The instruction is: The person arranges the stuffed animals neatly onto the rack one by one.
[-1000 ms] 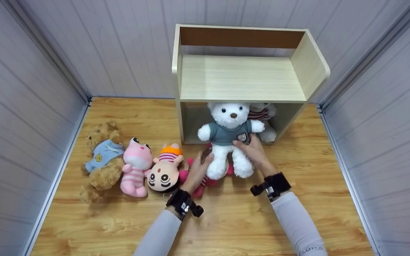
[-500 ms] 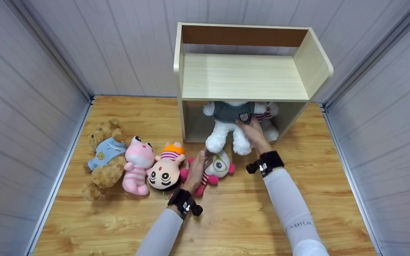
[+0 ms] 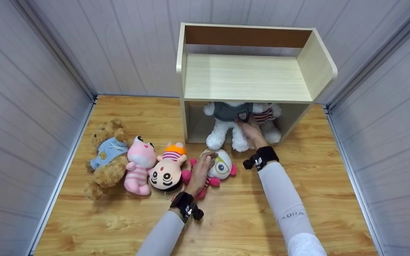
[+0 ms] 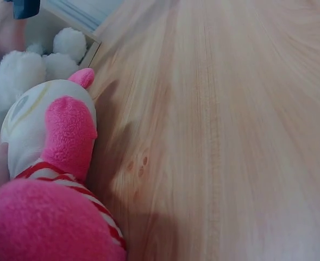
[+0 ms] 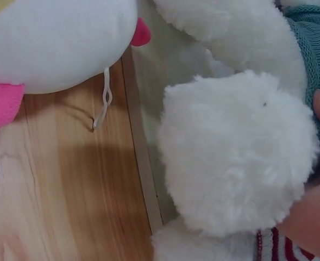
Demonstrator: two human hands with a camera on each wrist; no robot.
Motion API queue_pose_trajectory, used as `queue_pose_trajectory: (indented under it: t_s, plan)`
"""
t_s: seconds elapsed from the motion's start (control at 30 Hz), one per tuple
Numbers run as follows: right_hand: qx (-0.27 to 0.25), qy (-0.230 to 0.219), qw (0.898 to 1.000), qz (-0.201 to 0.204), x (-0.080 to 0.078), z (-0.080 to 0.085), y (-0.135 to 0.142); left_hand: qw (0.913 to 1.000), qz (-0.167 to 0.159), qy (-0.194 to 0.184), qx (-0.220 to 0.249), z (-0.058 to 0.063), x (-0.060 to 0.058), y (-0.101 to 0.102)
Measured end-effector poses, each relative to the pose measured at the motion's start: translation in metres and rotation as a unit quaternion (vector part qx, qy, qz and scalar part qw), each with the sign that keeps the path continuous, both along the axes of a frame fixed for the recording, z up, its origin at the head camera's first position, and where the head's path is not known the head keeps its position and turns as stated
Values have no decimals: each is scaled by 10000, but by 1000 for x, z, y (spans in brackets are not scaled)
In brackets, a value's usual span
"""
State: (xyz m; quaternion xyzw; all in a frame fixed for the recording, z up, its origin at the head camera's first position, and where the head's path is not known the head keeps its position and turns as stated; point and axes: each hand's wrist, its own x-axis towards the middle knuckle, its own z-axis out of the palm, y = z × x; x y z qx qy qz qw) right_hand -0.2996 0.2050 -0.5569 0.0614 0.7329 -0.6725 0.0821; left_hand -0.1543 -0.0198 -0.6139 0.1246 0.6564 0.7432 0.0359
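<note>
Saw at far left a brown bear (image 3: pixel 109 176) in a blue top, lying on the wooden floor (image 3: pixel 237 220), then a pink striped toy (image 3: pixel 139 167) and an upside-down doll (image 3: pixel 166 174) in orange shorts, all packed close; judged at small risk, beyond a nudge from any sideways sweep. Found next the left hand (image 3: pixel 199 174), its grip loose, fingers mostly straight and laid on the magenta-limbed toy (image 3: pixel 222 169), not visibly closed round it. Judged likely to shove that toy into the doll, or drop it, on a lift with so slack a hold. Met then, in the lower compartment of the pale shelf (image 3: pixel 317 67), the white bear (image 3: pixel 219 131) in a grey-green top, head mostly hidden by the board (image 3: pixel 247 78) above, feet at the front edge. Took slumping forward as the chief danger, from too early a release by the right hand (image 3: pixel 252 131); could not see any support behind its back. Read the right grip as closed about the bear's side, thumb on the garment. Feared also a snag there, from being wedged against the striped-top toy (image 3: pixel 264 116) at far right, liable to drag either one outward.
</note>
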Motion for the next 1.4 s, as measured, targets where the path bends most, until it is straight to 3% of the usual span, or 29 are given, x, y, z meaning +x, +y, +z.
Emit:
queue_pose_trajectory:
  t_s: [0.1, 0.3, 0.57, 0.7, 0.83, 0.93, 1.03, 1.13, 1.2, 1.3, 1.4]
  plan:
    - [-53, -44, 10000, 20, -3, -4, 0, 9999, 67, 92, -118, -3, 2, 2]
    - [298, -159, 9994, 28, -7, -10, 2, 9995, 184, 214, 120, -22, 1, 7]
    - [298, -200, 9994, -30, -11, -20, 6, 9997, 207, 37, 127, -26, 6, 9]
    - [257, -64, 9996, -65, -15, -24, 9, 9998, 115, 7, 168, -19, 10, 9]
    - [452, -196, 9988, 67, -17, -24, 13, 9999, 26, 6, 135, 0, 15, 6]
    - [1066, -259, 9936, 265, -17, -23, 12, 9999, 78, 66, 69, 12, 17, 5]
    - [1754, 21, 9842, 252, -17, -22, 9, 9997, 158, 160, -9, 14, 16, 6]
    - [2630, 517, 9634, 33, -17, -22, 4, 9996, 219, 182, -89, 15, 15, 5]
    - [3333, 908, 9384, -117, -15, -22, 0, 9993, 283, 166, -155, 15, 13, 5]
    - [4362, 1556, 8852, -439, -13, -24, -3, 9993, 304, 135, -162, 16, 10, 3]
    - [5228, 2226, 8204, -641, -7, -28, -4, 9995, 276, 114, -98, 15, 8, -1]
